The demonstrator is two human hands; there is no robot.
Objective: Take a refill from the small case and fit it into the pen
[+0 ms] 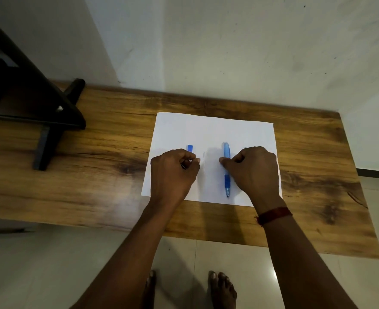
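Presently, head view, only one on record: white paper sheet lies flat on wooden worktop, approx. centre-right. L hand rests on sheet's left part, fingers curled, grip pinching a thin dark rod betw. thumb & forefinger; only a short length of rod shows, exact nature not determinable. Small blue piece lies on sheet just beyond L hand's knuckles, partly hidden by them. Thin straight dark line sits on sheet betw. the two hands, touching neither; whether drawn or a loose item, cannot tell. R hand on sheet's right part, fingers curled, thumb & fingertips closed on barrel of blue pen. Pen lies lengthwise on sheet, tip toward person, clear of the dark line. Red thread band on R wrist. Dark stand on worktop at far left, well apart from sheet. Bare feet on tiled floor below worktop edge.
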